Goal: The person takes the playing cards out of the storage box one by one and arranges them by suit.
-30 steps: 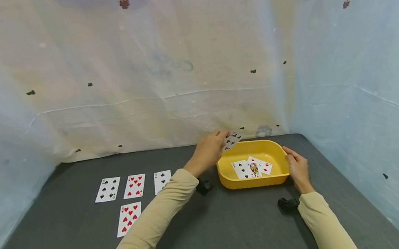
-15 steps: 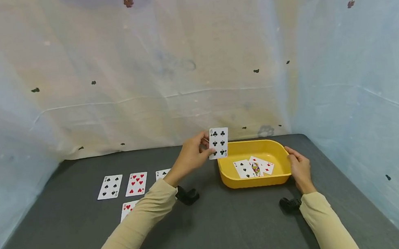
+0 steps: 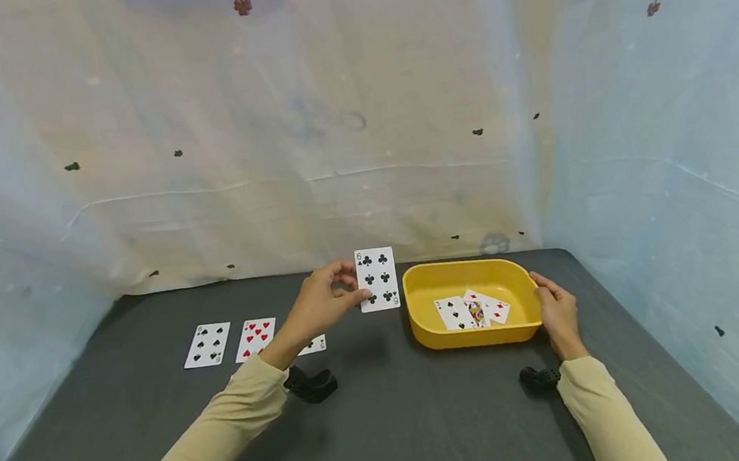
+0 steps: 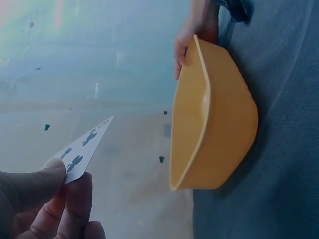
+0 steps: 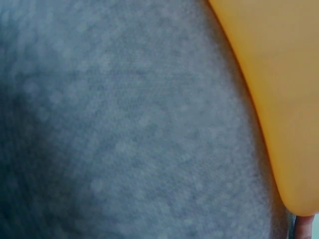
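A dark table (image 3: 433,428) bears a yellow tub (image 3: 477,336), with the left hand (image 3: 320,301) raised to its left and the right hand (image 3: 558,313) gripping its right end, while a six-of-clubs card (image 3: 377,279) is pinched upright in the left hand above the table and other cards (image 3: 450,314) lie inside the tub.

Your three views — all share the yellow tray (image 3: 477,337)
Your head camera looks forward and down over the desk (image 3: 432,421) — left-wrist view has the tray turned sideways, right-wrist view close up.
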